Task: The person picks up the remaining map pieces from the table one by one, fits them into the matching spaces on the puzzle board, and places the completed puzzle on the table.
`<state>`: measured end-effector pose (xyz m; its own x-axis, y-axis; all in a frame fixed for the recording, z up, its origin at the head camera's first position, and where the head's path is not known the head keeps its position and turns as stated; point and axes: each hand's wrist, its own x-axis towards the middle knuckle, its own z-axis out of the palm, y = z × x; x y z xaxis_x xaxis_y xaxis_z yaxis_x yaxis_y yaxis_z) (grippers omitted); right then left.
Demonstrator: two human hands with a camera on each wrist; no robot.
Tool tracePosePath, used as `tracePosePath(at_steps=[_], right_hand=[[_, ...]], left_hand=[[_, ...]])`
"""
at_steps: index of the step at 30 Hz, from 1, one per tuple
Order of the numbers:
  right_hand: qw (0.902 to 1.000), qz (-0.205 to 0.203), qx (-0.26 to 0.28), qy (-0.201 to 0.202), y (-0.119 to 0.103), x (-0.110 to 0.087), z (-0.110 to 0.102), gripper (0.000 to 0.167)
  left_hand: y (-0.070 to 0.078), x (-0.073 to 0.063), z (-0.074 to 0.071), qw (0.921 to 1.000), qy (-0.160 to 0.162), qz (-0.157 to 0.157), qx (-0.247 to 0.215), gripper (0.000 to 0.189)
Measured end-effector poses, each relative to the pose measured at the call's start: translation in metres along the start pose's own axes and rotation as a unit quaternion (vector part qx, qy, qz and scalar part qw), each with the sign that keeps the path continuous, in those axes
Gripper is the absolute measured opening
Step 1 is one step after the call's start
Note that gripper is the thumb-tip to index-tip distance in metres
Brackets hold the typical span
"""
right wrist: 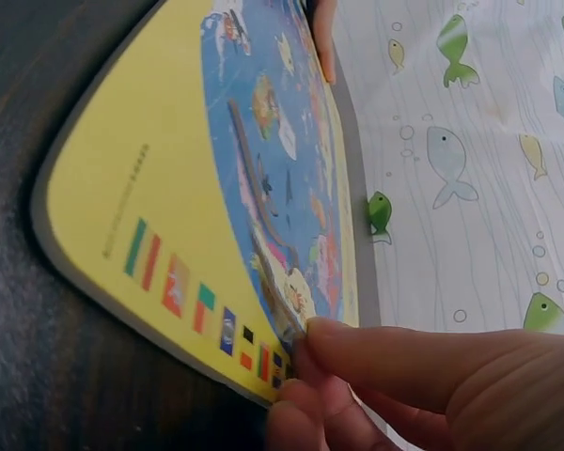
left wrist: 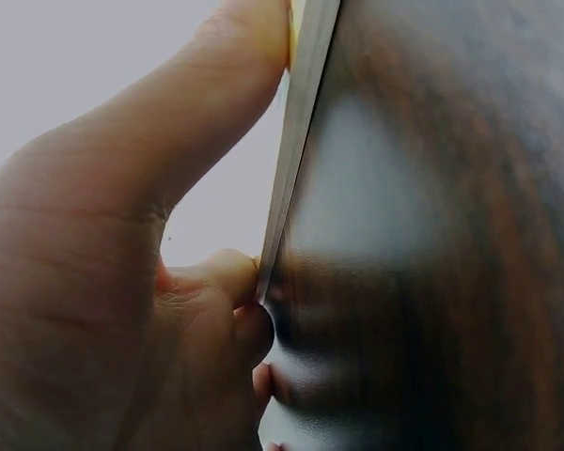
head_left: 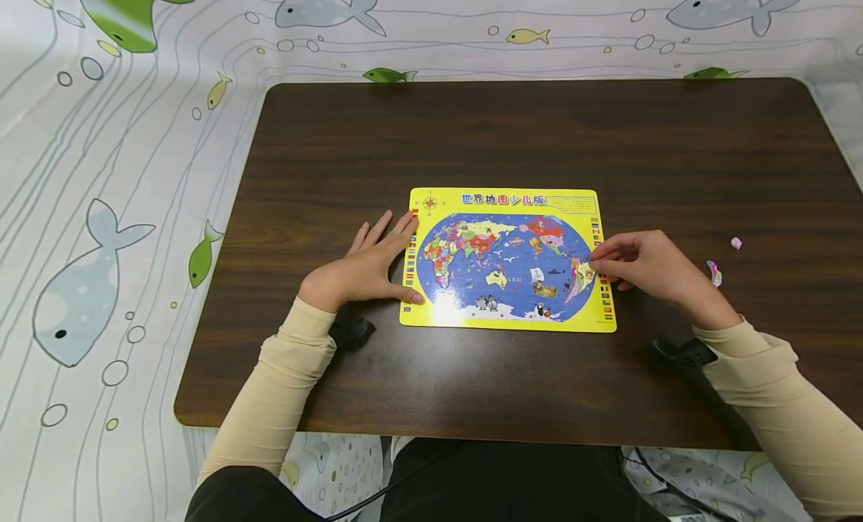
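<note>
A yellow-bordered world map puzzle board [head_left: 586,197] lies flat on the table, its blue ocean dotted with coloured lands and small pictures. My left hand [head_left: 364,267] rests at its left edge with fingers spread, the thumb [left wrist: 235,66] touching the border in the left wrist view. At the right side, my right hand [head_left: 643,267] pinches a pale, multicoloured puzzle piece [right wrist: 296,296] between thumb and fingertips. This piece sits at the South America area; whether it lies fully flush, I cannot tell. Fingers partly cover it.
To the right of the board lie two loose pieces, a small pink one [head_left: 736,243] and a curved multicoloured one [head_left: 715,273]. The dark wooden table [head_left: 506,132] has rounded corners. A white fish-patterned cloth [head_left: 168,170] surrounds it.
</note>
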<state>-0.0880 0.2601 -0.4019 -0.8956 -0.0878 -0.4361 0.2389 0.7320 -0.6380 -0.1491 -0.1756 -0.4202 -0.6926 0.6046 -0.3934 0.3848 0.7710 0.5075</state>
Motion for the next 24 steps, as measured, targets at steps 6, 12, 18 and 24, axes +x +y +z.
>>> tracePosePath(at_steps=[6,12,18,24], right_hand=[[0.9993,-0.009,-0.036,0.004,-0.002,0.0,0.001,0.037],[0.9981,-0.026,-0.054,0.014,-0.002,0.0,0.003,0.034],[0.9966,-0.041,-0.066,0.026,-0.005,-0.001,0.004,0.033],[0.9945,-0.062,-0.08,0.028,-0.005,-0.005,0.011,0.028]], left_hand=[[0.0,0.0,-0.001,1.0,0.0,-0.001,0.001,0.128],[0.0,0.0,0.0,1.0,-0.001,0.0,0.001,0.128],[0.001,0.0,-0.002,1.0,0.005,0.002,0.002,0.127],[0.0,-0.004,0.002,0.9999,0.008,0.006,0.009,0.127]])
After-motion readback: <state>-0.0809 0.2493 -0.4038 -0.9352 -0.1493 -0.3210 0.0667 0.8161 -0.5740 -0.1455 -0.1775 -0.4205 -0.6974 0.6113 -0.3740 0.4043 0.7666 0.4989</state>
